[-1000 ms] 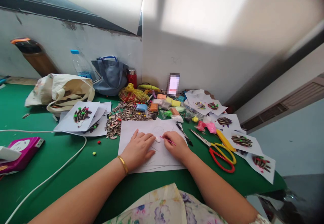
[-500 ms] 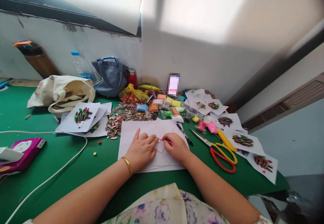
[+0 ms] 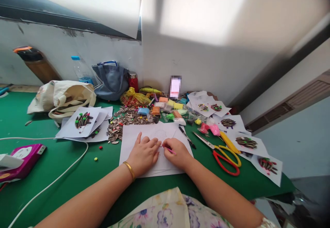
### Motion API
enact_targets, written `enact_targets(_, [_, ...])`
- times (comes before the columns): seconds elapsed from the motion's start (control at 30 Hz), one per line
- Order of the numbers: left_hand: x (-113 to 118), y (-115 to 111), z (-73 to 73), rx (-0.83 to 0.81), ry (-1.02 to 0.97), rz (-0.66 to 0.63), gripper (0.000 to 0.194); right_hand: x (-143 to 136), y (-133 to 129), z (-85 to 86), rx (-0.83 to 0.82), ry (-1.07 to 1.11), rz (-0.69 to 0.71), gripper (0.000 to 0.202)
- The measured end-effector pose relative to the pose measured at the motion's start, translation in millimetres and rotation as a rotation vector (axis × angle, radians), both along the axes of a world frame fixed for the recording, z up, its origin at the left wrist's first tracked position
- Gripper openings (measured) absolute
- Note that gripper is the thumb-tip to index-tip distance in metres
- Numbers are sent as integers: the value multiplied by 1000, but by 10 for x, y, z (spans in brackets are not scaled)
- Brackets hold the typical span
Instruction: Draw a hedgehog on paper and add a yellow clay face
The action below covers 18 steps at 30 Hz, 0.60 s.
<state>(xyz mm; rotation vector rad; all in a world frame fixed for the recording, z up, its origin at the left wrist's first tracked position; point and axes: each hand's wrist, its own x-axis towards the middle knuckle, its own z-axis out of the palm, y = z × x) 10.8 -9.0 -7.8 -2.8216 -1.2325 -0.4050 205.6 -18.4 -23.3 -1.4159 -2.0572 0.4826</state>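
Faintly, some marks (image 3: 174,62) showed on the far wall (image 3: 157,59), too slight to read; the white oval label (image 3: 22,151) on the purple box (image 3: 28,159) at left and the blue label (image 3: 86,80) on the plastic bottle (image 3: 79,69) were likewise too small. The far phone (image 3: 175,87) had a blurred screen. On the green table (image 3: 77,193), a white sheet (image 3: 129,137) with a faint drawing (image 3: 161,133) lay before the person. The left hand (image 3: 144,155) rested on it, fingers loosely spread; the right hand (image 3: 177,153) pinched a pink stick (image 3: 170,150), the fingertips of both hands nearly meeting and partly hiding the drawing. A black pen (image 3: 187,138) lay along the sheet's right edge, with red-and-yellow-handled scissors (image 3: 225,157) farther right. Striped seeds (image 3: 126,118) and colored packets (image 3: 156,110) crowded the far side, between decorated papers at left (image 3: 67,129) and right (image 3: 275,179).
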Motion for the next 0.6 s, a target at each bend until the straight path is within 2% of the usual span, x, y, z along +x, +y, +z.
enact_targets(0.13, [-56,40,-18,-71,-52,-4,41,35,15,14,-26,-9,-67,16])
enact_targets(0.27, [-158,154,-44,-198,-143,28,53,78,40,10,-24,-47,-104,18])
enact_targets(0.4, [-229,206,-64,-176,-137,-13,44,96,46,-2,70,-59,-61,18])
enact_targets(0.6, [-201,99,11,-100,-90,-50,29,130,67,-16,97,-120,-76,19])
